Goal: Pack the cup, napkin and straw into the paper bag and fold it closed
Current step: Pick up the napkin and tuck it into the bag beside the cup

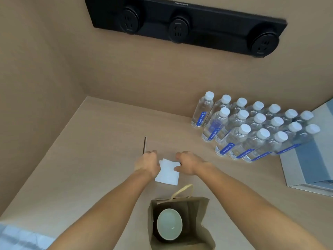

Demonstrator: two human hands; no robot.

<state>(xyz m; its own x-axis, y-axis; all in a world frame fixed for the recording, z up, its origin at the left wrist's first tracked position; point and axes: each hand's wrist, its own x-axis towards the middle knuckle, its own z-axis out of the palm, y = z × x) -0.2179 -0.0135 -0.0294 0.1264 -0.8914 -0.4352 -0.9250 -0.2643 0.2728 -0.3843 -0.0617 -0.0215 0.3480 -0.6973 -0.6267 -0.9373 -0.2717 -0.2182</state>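
Note:
A brown paper bag stands open at the near edge of the table. A pale green cup sits upright inside it. Just beyond the bag a white napkin lies flat on the table. My right hand pinches the napkin's far right corner between thumb and fingers. A thin dark straw lies on the table to the left of the napkin, pointing away from me. My left hand is closed around the straw's near end and covers the napkin's left edge.
Several clear water bottles with white caps stand in rows at the right. A blue and white box lies at the far right edge. A black socket strip is mounted on the back wall. Tan walls close off the left and back.

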